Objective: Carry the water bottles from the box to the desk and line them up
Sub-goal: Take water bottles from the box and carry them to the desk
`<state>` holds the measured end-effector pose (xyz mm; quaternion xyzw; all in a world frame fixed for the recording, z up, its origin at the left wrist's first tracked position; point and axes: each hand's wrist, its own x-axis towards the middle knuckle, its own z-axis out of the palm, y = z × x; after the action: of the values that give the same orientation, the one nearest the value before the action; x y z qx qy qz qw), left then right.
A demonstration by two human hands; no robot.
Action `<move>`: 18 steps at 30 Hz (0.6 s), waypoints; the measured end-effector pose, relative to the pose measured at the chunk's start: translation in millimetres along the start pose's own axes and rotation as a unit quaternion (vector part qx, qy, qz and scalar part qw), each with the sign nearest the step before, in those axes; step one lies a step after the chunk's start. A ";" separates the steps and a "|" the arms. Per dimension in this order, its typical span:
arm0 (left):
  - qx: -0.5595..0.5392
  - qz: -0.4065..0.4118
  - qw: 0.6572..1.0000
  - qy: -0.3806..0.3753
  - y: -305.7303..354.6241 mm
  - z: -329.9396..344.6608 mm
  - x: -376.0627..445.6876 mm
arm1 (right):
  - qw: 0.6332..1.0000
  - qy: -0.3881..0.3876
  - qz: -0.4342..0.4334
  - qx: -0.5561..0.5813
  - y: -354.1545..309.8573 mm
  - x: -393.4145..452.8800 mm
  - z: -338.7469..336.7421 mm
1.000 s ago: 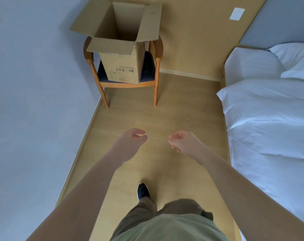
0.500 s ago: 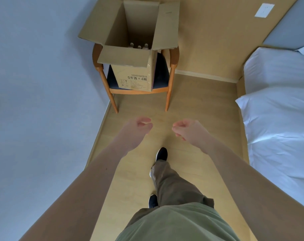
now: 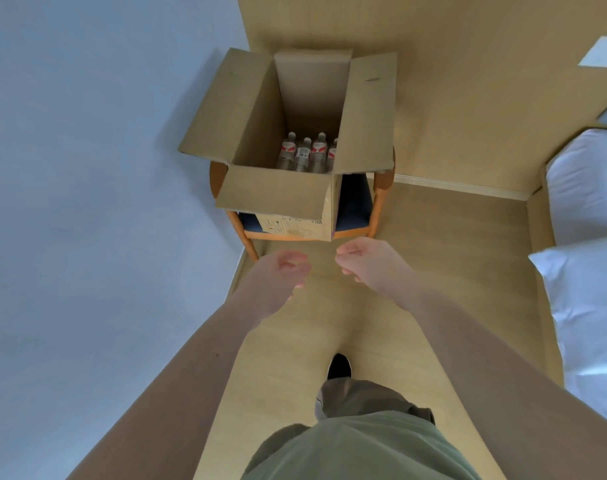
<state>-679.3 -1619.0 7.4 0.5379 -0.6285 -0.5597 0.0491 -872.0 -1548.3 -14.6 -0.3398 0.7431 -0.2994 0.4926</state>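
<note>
An open cardboard box (image 3: 274, 194) with its flaps spread stands on a wooden chair (image 3: 378, 202) against the wall. Inside it several clear water bottles (image 3: 307, 154) with red and white labels stand upright; the front flap hides their lower parts. My left hand (image 3: 281, 275) and my right hand (image 3: 368, 263) are stretched out in front of me, just short of the box's front face. Both hold nothing and their fingers hang loosely curled. The desk is not in view.
A pale wall (image 3: 87, 202) runs along the left. A bed with white bedding (image 3: 593, 271) fills the right side. Wooden floor (image 3: 433, 271) lies between them, with my foot (image 3: 340, 367) on it.
I have walked closer to the chair, so the box looks larger and the bottles inside show. Both hands stay held out in front, empty as before.
</note>
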 end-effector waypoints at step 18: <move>-0.040 0.053 0.997 0.037 47.5 -60.3 119.9 | 0.999 0.011 -0.013 0.039 -58.1 105.0 -17.5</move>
<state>-718.7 -1755.6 0.8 0.5220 -0.6310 -0.5605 0.1237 -905.9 -1664.6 -19.0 -0.3268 0.7317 -0.3380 0.4935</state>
